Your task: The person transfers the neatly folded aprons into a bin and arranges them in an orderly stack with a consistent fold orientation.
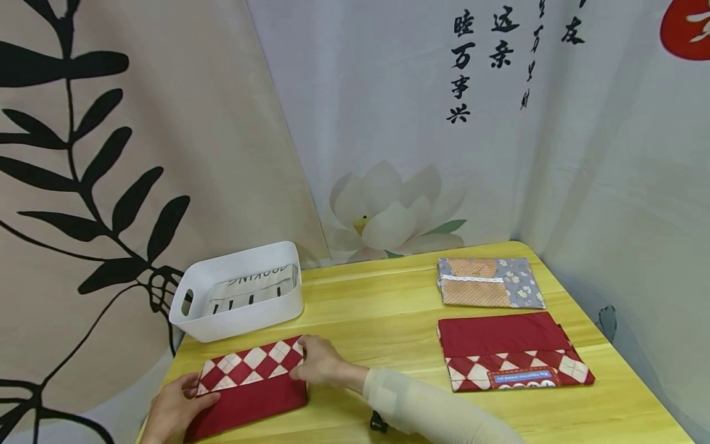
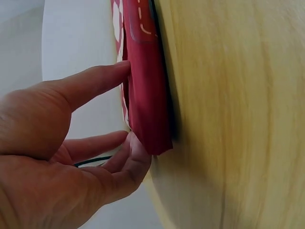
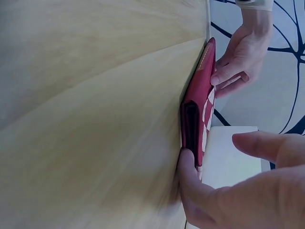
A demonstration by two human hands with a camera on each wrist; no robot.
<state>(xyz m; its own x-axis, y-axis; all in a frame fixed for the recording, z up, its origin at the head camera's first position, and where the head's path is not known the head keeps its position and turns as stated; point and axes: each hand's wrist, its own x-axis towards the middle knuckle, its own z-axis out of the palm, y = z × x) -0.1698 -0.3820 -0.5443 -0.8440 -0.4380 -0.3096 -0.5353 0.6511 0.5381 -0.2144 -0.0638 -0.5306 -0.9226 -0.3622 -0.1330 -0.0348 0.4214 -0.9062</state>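
A folded red cloth with a red-and-white diamond band lies flat on the table's near left. My left hand is at its left end. In the left wrist view, that hand's thumb touches the upper side while other fingertips press the corner. My right hand touches the cloth's far right corner. The right wrist view shows a finger against the folded end, with the right thumb apart from the cloth.
A white plastic basket holding a pale printed cloth stands behind. On the right lie another folded red checked cloth with a blue label and a folded grey-and-tan dotted cloth. A small black object is by the right forearm.
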